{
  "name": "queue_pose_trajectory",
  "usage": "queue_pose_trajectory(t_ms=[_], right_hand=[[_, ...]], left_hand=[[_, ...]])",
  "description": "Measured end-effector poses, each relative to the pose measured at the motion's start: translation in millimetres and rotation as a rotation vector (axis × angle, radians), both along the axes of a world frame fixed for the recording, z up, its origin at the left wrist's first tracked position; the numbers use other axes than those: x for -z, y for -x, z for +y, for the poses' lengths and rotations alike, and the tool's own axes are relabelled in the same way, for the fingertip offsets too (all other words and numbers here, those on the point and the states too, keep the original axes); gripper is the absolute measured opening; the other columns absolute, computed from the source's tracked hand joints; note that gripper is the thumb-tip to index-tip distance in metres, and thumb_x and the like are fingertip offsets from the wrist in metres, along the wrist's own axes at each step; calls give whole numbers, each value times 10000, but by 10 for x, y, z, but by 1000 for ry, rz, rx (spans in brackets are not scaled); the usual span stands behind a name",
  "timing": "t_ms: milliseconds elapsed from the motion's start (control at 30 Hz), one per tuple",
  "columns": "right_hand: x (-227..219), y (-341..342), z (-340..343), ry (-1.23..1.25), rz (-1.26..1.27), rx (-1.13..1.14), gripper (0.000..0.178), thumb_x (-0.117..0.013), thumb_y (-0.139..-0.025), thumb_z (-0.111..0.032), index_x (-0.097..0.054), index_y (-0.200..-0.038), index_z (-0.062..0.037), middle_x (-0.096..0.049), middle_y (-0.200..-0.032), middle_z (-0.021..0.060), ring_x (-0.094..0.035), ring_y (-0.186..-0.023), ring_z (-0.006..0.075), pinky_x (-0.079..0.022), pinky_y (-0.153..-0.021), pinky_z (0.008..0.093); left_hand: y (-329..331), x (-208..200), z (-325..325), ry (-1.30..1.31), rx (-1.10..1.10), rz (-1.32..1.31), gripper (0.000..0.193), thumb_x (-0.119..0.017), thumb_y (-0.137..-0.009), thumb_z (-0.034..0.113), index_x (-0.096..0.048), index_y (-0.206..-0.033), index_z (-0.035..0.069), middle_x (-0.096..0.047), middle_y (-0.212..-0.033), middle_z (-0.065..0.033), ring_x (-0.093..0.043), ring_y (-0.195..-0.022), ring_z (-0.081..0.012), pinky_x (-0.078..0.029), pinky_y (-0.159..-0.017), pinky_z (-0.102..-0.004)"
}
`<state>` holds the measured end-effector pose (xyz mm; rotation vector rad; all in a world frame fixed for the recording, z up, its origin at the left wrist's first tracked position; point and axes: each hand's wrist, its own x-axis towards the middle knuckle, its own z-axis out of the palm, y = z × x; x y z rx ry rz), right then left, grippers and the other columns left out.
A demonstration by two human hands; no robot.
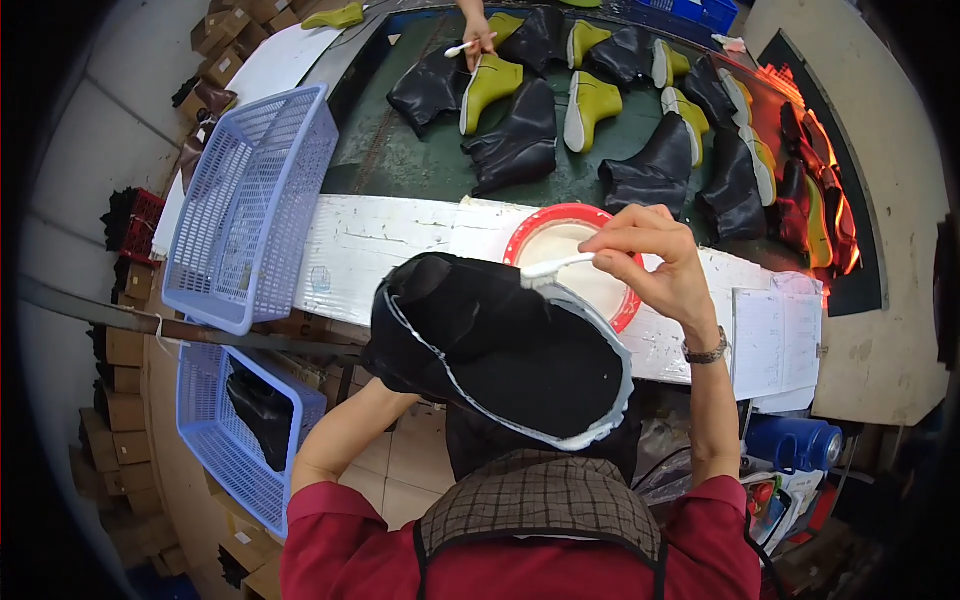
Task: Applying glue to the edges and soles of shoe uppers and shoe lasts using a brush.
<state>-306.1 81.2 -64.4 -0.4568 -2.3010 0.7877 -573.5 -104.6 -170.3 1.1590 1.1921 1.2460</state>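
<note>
A black boot upper [500, 350] is held up in front of me, its underside turned toward me and its edge coated white. My left forearm [350, 430] runs up behind it; the left hand is hidden there, and the boot rests on that arm's end. Thumb and fingers of my right hand [650, 255] pinch a white toothbrush-like brush [560, 266]. Its bristles touch the white edge at the upper rim. Just beyond the boot sits a red-rimmed tub [520, 232] of whitish liquid, partly covered by my right hand.
Black boot uppers [515, 140] and yellow-green soles [590, 110] lie across the green bench. Another person's hand [478, 40] holds a white brush there. Blue baskets [245, 200] stand at left. Under an orange glow at right are more shoe parts [815, 190]. Papers [770, 340] hang nearby.
</note>
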Motion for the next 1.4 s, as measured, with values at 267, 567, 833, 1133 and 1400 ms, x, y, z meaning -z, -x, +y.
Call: queue_pose_trajectory(t_ms=[267, 567, 833, 1133, 1400], right_hand=[[-84, 285, 98, -28, -83, -103, 136, -817, -826, -147, -816, -955, -101, -719, -846, 11, -622, -805, 125, -353, -795, 297], [-182, 415, 142, -64, 236, 33, 172, -797, -834, -37, -792, -1006, -40, -693, -904, 72, -651, -753, 146, -483, -631, 268], [-49, 115, -583, 74, 178, 235, 258, -826, -792, 19, -786, -1040, -35, -665, -914, 56, -631, -780, 122, -495, -650, 246], [53, 38, -882, -5, 78, 228, 231, -838, -773, -15, -791, -999, -31, -673, -839, 66, -650, -703, 186, -512, -610, 305], [-21, 1, -808, 686, 34, 91, 122, -700, -957, -59, -768, -1009, 27, -667, -782, 18, -518, -596, 50, -375, -507, 213]], left_hand=[[-24, 103, -1, 87, 64, 14, 568, -634, -1023, 186, -434, -1517, -8, -537, -1481, -117, -515, -1334, -196, -406, -1147, -348], [-82, -239, 359, 63, 123, -186, 595, -614, -1037, 220, -404, -1552, 10, -560, -1449, -112, -487, -1361, -188, -372, -1165, -358], [375, -791, 544, -743, -597, 379, 924, -686, -884, 607, -463, -1498, -46, -749, -1143, -108, -669, -953, -66, -494, -811, -192], [343, -1005, 734, -1084, -884, 909, 846, -715, -856, 573, -577, -1388, -69, -750, -804, -86, -686, -644, -136, -487, -544, -226], [398, -908, 775, -1056, -801, 1109, 673, -824, -814, 413, -659, -1306, -17, -709, -778, -88, -618, -548, -186, -471, -510, -284]])
